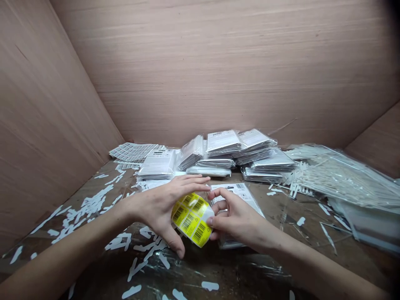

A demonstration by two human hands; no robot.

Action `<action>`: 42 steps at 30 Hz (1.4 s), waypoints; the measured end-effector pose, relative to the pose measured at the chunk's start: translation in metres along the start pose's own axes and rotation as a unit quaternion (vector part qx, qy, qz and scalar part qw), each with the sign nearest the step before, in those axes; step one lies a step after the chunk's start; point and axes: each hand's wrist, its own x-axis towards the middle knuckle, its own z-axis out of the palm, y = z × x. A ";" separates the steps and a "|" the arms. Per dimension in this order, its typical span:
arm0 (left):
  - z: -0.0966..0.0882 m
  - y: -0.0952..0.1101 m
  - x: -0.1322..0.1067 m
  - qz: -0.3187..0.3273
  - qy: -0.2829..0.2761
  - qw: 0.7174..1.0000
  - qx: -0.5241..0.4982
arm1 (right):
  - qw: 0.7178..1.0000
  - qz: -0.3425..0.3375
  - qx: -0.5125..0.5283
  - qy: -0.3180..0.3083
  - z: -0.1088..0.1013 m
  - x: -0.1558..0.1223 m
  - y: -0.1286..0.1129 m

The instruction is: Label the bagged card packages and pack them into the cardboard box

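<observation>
A curved sheet of yellow barcode stickers [191,218] is between my two hands over the table. My right hand [233,214] pinches its right edge between thumb and fingers. Spread wide, my left hand [165,202] is beside the sheet's left edge, thumb low and fingers reaching over the top; whether it touches the sheet I cannot tell. Under and behind my right hand lies a plastic-wrapped packet [246,193] with a printed white face, partly hidden by the hand.
Stacks of wrapped packets [223,141] stand along the wooden back wall [237,71]. Sheets of small labels [133,152] lie at the back left. White paper scraps [90,206] litter the left side. Clear plastic bags [353,175] pile up at the right.
</observation>
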 end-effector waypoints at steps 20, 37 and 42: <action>0.050 -0.009 0.004 -0.005 0.102 0.993 0.053 | 0.879 -0.249 -0.391 0.115 -0.011 -0.010 0.000; 0.057 0.009 0.011 -0.082 0.157 0.984 0.001 | 0.813 -0.365 -0.435 0.127 -0.011 -0.008 0.014; 0.058 0.010 0.012 -0.077 0.133 0.988 0.013 | 0.800 -0.374 -0.450 0.132 -0.012 -0.007 0.018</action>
